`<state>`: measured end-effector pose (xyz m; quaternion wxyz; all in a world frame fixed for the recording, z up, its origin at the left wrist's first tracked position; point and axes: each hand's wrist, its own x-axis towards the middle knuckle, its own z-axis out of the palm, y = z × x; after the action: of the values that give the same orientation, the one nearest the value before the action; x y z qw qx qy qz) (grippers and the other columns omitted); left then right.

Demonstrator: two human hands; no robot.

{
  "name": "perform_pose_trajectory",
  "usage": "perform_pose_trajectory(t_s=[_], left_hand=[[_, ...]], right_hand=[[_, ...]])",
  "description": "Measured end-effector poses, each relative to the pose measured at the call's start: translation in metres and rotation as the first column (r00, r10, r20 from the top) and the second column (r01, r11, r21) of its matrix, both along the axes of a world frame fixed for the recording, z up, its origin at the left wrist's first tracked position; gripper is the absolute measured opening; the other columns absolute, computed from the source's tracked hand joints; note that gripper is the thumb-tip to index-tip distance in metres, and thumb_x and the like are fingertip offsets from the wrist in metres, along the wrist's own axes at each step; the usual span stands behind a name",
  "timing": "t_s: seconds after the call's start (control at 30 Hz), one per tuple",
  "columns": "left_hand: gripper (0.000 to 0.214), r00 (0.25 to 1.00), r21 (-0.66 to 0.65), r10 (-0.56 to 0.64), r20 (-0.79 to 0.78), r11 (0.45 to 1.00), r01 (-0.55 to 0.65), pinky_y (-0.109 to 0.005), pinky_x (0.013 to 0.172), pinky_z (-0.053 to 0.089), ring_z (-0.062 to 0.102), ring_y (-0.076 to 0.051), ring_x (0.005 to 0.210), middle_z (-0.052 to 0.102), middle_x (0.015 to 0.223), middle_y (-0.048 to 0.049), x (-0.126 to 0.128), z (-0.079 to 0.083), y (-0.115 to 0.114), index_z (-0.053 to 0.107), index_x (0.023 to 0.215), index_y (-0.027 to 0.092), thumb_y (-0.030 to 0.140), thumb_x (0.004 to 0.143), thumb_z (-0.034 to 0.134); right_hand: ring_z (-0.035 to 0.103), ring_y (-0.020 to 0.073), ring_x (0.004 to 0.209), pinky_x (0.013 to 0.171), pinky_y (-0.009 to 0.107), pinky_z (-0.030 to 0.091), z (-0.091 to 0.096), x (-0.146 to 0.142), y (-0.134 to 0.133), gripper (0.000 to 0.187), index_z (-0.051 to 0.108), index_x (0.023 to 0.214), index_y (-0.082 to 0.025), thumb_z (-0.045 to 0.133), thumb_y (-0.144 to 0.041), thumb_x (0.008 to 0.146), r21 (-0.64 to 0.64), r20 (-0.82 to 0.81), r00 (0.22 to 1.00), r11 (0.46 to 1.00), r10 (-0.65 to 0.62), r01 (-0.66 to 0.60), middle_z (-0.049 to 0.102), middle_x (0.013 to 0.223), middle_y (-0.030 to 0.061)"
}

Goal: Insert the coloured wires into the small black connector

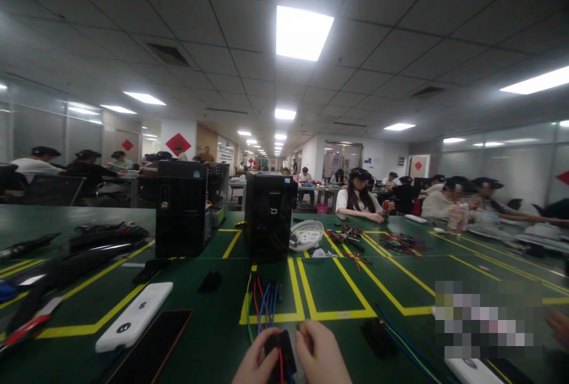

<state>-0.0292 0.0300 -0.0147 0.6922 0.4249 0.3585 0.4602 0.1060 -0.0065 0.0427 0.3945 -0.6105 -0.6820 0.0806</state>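
Observation:
My left hand (256, 359), at the bottom centre, is closed around a small black block (287, 349) with wires. A red wire (281, 366) runs down across the block's face. My right hand (320, 351) is closed right beside the block, thumb and fingers pinched together; what they hold is too small or hidden to tell. Several blue wires (265, 307), along with red and green ones, lie on the green table (208, 313) just beyond my left hand.
Two black computer towers (182, 212) (269, 218) stand ahead. A white basket (306, 234) and wire piles (400, 243) lie to the right. At left are a white power bank-like device (136, 316), a dark phone (153, 342) and a red-handled tool (29, 330). A person (360, 197) sits opposite.

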Motion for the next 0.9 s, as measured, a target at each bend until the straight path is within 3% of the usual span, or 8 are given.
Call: perform_pose_trajectory(t_s=[0.3, 0.6, 0.73, 0.83, 0.9], left_hand=[[0.052, 0.999, -0.009, -0.022, 0.023, 1.000, 0.023, -0.034, 0.070, 0.048, 0.058, -0.025, 0.089, 0.060, 0.090, -0.0077, -0.001, 0.008, -0.006, 0.055, 0.095, 0.019, 0.046, 0.052, 0.069], [0.056, 0.993, -0.043, -0.111, 0.030, 0.993, 0.113, -0.031, 0.061, 0.046, 0.060, -0.018, 0.067, 0.061, 0.083, -0.0051, -0.003, 0.006, -0.004, 0.051, 0.099, 0.022, 0.049, 0.053, 0.067], [0.056, 0.992, -0.050, -0.123, 0.013, 0.991, 0.123, -0.027, 0.055, 0.045, 0.060, -0.015, 0.062, 0.061, 0.083, -0.0039, -0.004, 0.001, -0.001, 0.047, 0.102, 0.023, 0.050, 0.056, 0.065], [0.062, 0.994, -0.027, -0.110, 0.024, 0.994, 0.111, -0.026, 0.053, 0.044, 0.060, -0.017, 0.066, 0.059, 0.084, -0.0039, -0.004, -0.001, 0.000, 0.044, 0.103, 0.022, 0.053, 0.054, 0.065], [0.064, 0.995, -0.021, -0.102, 0.004, 0.995, 0.102, -0.025, 0.053, 0.044, 0.060, -0.017, 0.067, 0.058, 0.083, -0.0036, -0.004, 0.001, -0.001, 0.045, 0.103, 0.022, 0.055, 0.052, 0.065]], right_hand=[[0.040, 0.0129, 0.053, 0.050, 0.023, 0.026, -0.001, 0.000, 0.001, 0.022, 0.028, 0.055, -0.023, 0.037, -0.020, 0.075, -0.024, 0.007, 1.000, 0.999, 0.025, -0.025, 0.037, 0.055, -0.0038], [0.042, 0.0128, 0.054, 0.050, 0.023, 0.029, 0.001, 0.011, 0.003, 0.020, 0.034, 0.055, -0.022, 0.039, -0.024, 0.074, -0.057, -0.066, 0.998, 0.998, 0.017, -0.021, 0.041, 0.054, -0.0042], [0.046, 0.0112, 0.046, 0.046, 0.021, 0.034, 0.008, 0.040, 0.013, 0.021, 0.039, 0.068, -0.022, 0.027, -0.029, 0.083, -0.251, -0.165, 0.986, 0.968, -0.040, -0.002, 0.054, 0.054, -0.0036], [0.044, 0.0115, 0.034, 0.036, 0.020, 0.033, 0.011, 0.067, 0.020, 0.027, 0.042, 0.084, -0.020, 0.017, -0.029, 0.087, -0.417, -0.078, 0.990, 0.906, -0.119, 0.076, 0.056, 0.049, -0.0037], [0.053, 0.0127, 0.042, 0.040, 0.020, 0.037, 0.009, 0.083, 0.022, 0.021, 0.047, 0.087, -0.017, 0.026, -0.022, 0.085, -0.432, -0.003, 0.990, 0.893, -0.144, 0.129, 0.061, 0.057, 0.0012]])
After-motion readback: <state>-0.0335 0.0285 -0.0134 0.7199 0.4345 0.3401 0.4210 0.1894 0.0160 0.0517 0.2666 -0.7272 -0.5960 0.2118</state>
